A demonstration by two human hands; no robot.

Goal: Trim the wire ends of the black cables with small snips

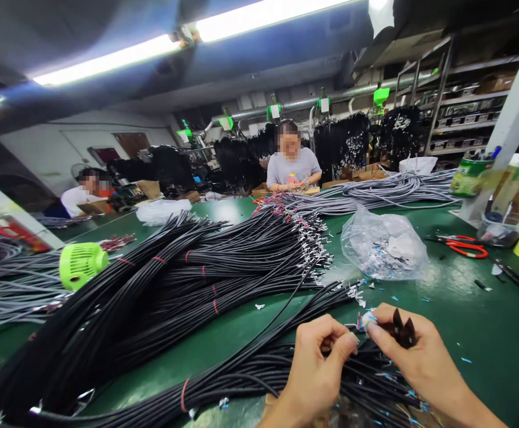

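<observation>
My left hand (pixel 317 359) is closed in a pinch on the end of a black cable, mostly hidden by the fingers. Thin coloured wires (pixel 359 323) stick out between my two hands. With thumb and forefinger, my right hand (pixel 424 356) pinches a white and blue scrap (pixel 368 320) at the wire tips. A small pair of dark cutters (pixel 402 328) sits in the same palm, pointed jaws upward and apart. Under both hands lie loose black cables (pixel 259 362), with blue and white bits about their ends.
Tied bundles of black cable (pixel 161 297) cover the green table (pixel 464 309). A clear bag of scraps (pixel 384 244) and red-handled scissors (pixel 464 245) lie at the right. A green fan (pixel 81 264) stands left. Across the table sits a co-worker (pixel 292 163); another person (pixel 85 190) is farther left.
</observation>
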